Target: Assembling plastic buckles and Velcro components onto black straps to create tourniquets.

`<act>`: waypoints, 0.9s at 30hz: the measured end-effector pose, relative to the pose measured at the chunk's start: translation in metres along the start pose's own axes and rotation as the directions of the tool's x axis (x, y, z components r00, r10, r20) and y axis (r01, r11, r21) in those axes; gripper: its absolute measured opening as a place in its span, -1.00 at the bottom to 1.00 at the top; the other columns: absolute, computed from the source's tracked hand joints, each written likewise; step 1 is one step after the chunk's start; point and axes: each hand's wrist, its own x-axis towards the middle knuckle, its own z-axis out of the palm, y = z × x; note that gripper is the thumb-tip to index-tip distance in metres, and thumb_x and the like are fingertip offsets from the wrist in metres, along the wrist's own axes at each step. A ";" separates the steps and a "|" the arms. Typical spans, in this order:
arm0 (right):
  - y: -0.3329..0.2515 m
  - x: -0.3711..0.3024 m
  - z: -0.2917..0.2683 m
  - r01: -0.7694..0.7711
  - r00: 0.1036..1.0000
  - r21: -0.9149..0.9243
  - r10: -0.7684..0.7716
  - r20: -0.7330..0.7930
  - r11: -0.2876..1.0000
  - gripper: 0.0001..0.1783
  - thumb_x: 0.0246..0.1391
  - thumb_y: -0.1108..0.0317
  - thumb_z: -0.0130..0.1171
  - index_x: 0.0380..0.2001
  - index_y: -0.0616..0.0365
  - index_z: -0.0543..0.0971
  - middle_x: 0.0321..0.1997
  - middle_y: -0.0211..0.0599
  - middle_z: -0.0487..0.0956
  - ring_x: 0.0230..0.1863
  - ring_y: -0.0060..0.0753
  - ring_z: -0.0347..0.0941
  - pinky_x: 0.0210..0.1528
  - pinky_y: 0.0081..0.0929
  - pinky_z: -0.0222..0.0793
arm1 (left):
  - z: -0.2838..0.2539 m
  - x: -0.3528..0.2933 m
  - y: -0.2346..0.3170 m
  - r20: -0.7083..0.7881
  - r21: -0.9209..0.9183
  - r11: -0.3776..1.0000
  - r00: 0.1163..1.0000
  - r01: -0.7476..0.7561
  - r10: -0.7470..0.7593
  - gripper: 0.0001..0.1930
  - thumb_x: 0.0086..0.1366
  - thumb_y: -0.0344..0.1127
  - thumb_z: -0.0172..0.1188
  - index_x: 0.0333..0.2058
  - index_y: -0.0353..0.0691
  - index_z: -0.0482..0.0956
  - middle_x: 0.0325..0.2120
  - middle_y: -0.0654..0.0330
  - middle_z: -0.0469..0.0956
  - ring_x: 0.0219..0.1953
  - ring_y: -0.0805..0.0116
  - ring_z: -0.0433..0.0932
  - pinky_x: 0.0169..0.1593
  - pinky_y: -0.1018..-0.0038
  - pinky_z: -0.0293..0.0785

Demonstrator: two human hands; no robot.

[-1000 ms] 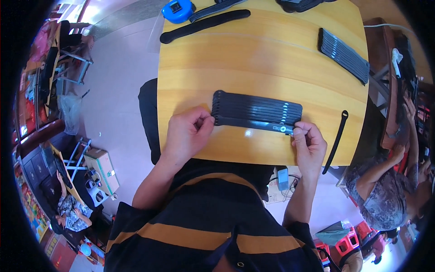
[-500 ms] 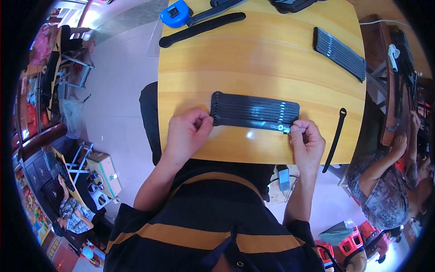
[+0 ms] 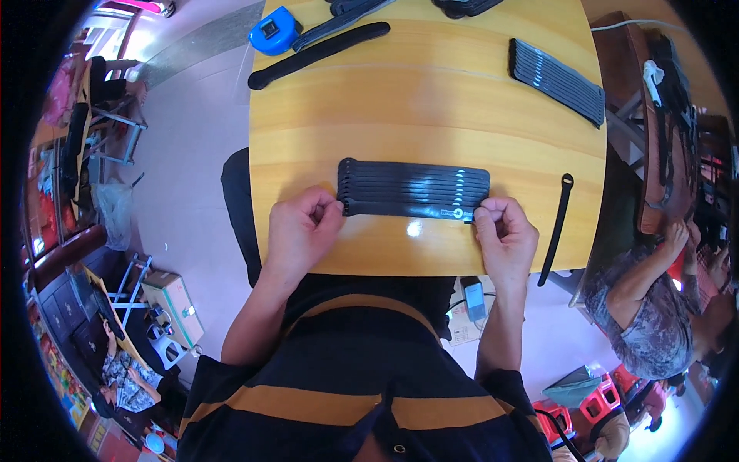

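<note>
A fanned row of black hook-and-loop cable straps (image 3: 412, 187) lies on the wooden table near its front edge. At the row's lower left corner, my left hand (image 3: 304, 227) pinches the slotted end of the nearest strap. My right hand (image 3: 504, 235) grips that same strap's other end between thumb and fingers. The straps overlap, with pale marks in a line toward their right ends. Right of my right hand lies a single loose strap (image 3: 557, 229), its slotted head pointing away from me. Another fanned row of straps (image 3: 556, 81) rests at the table's far right.
A blue tape measure (image 3: 274, 31) sits at the table's (image 3: 369, 115) far left, beside a long black strap bundle (image 3: 319, 55). More dark bundles (image 3: 467, 6) lie along the far edge. A person (image 3: 650, 312) works at another table on the right; another sits lower left.
The whole view has shifted slightly, so the table appears farther left. Both hands keep their pinch on the ends of the front strap, and the row looks unchanged.
</note>
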 end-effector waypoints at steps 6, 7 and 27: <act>-0.002 0.000 0.001 0.005 1.000 -0.028 -0.005 -0.013 1.000 -0.93 0.17 0.54 0.30 -0.29 0.24 0.60 -0.47 -0.53 0.58 -0.47 -0.82 0.41 -0.43 -0.76 0.37 | 0.001 0.002 -0.001 -0.029 0.010 1.000 1.000 -0.003 0.003 -0.87 0.28 -0.45 0.29 -0.46 -0.31 0.59 -0.73 0.27 0.50 -0.67 0.62 0.41 -0.55 0.57 0.32; -0.002 0.000 0.001 0.004 1.000 -0.040 -0.005 -0.016 0.999 -0.93 0.17 0.54 0.30 -0.29 0.24 0.60 -0.48 -0.52 0.58 -0.47 -0.82 0.42 -0.42 -0.76 0.37 | 0.001 0.001 -0.002 -0.030 -0.003 1.000 1.000 -0.003 0.003 -0.87 0.28 -0.45 0.29 -0.46 -0.31 0.59 -0.73 0.27 0.50 -0.67 0.62 0.41 -0.55 0.57 0.32; -0.006 0.002 0.003 0.029 0.999 -0.145 -0.034 -0.033 0.989 -0.92 0.15 0.53 0.31 -0.36 0.23 0.57 -0.53 -0.50 0.57 -0.51 -0.77 0.41 -0.45 -0.70 0.37 | 0.002 0.001 -0.002 -0.046 -0.007 1.000 0.999 -0.013 0.013 -0.87 0.25 -0.46 0.29 -0.49 -0.28 0.55 -0.74 0.22 0.49 -0.70 0.54 0.41 -0.56 0.50 0.32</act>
